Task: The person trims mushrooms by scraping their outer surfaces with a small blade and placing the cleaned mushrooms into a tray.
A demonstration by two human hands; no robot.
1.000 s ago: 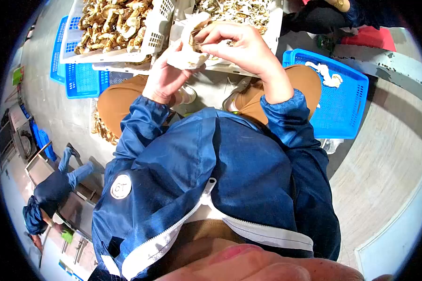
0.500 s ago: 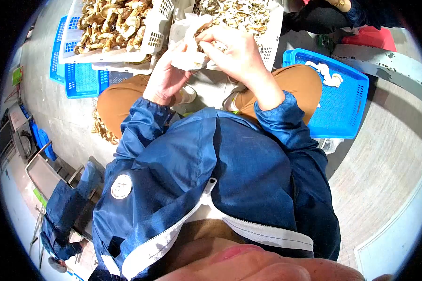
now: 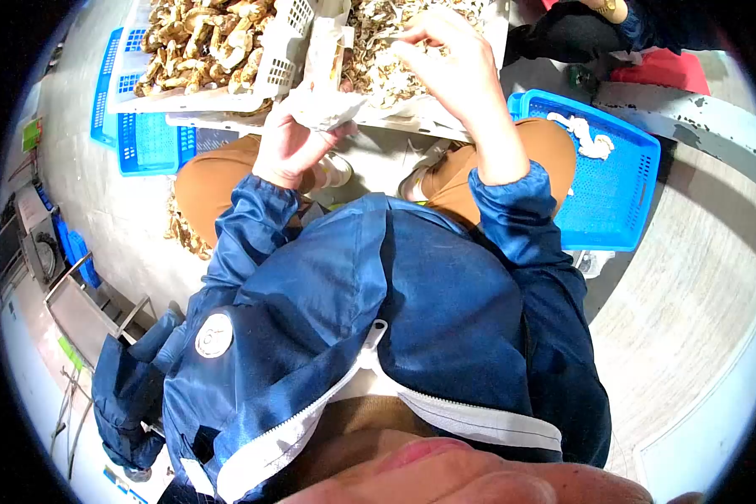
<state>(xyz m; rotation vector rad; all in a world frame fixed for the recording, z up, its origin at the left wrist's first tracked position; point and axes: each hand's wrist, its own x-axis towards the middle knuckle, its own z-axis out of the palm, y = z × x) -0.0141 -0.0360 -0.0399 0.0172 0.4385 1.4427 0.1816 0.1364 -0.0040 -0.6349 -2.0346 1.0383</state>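
Note:
White tissue-like material (image 3: 326, 109) lies in my left hand (image 3: 292, 144), whose fingers are wrapped round it from below. My right hand (image 3: 449, 59) hovers over a white basket (image 3: 494, 59) of small pale and brown scraps (image 3: 386, 63). Its thumb and index finger are close together, and whether something is between them is too small to tell. To the left, brown-capped mushrooms (image 3: 206, 46) fill another white basket (image 3: 281, 50).
At the right is a blue basket (image 3: 605, 197) with white pieces (image 3: 592, 139) inside. Blue trays (image 3: 153, 147) stand at the left. A person in dark clothes (image 3: 126, 399) is at the lower left; another person's hand (image 3: 611, 10) shows at the top right.
My right hand has moved away from the white material, up over the scraps. My left hand still holds the material, slightly lower. The person at the lower left has moved downward in view.

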